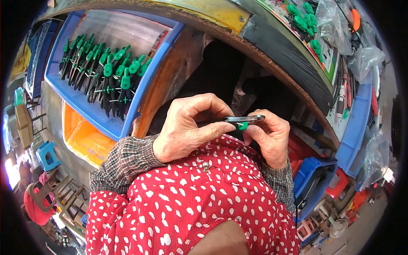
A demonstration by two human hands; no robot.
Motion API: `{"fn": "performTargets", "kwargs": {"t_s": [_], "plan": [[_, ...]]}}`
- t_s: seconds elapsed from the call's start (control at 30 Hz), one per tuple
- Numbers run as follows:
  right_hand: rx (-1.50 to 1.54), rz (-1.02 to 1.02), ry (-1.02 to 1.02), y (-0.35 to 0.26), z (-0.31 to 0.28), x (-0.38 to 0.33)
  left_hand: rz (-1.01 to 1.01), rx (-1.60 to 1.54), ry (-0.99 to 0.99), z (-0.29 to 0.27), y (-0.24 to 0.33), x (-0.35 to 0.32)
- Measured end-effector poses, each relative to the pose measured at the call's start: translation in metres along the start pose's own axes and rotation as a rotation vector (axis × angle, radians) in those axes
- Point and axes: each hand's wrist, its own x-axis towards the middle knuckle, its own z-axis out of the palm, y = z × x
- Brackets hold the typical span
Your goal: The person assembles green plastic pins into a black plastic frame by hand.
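Observation:
In front of my red, white-spotted apron, both hands hold one small dark, flat tool (244, 119). A green tip (242, 126) and a short pale pin show beneath it. My left hand (189, 127) pinches one end between thumb and fingers. My right hand (271, 137) grips the other end, thumb below and fingers above. My fingers hide part of the tool, and I cannot tell its exact kind. To the left, a blue tray (159, 63) holds several slim black pieces with green heads (108, 69), standing close together in rows.
A wooden workbench edge (272, 63) curves across the far side. On it lie loose green pieces (302, 19) and clear plastic bags (333, 25). Below the tray is an orange crate (83, 138). Blue bins (312, 174) stand at the right. Stools and a person in red (37, 204) are at far left.

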Motion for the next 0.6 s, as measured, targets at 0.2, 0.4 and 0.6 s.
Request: {"fn": "performTargets", "kwargs": {"t_s": [0.2,0.4,0.6], "plan": [[-0.138,-0.063,0.072,0.006,-0.010,-0.004,0.239,0.340,-0.011,0.007,-0.003,0.013],[-0.077,-0.019,0.082,0.014,-0.018,-0.002,0.440,0.395,0.046,0.012,-0.012,0.025],[-0.037,-0.004,0.084,0.023,-0.024,0.001,0.453,0.432,0.059,0.013,-0.017,0.032]]}}
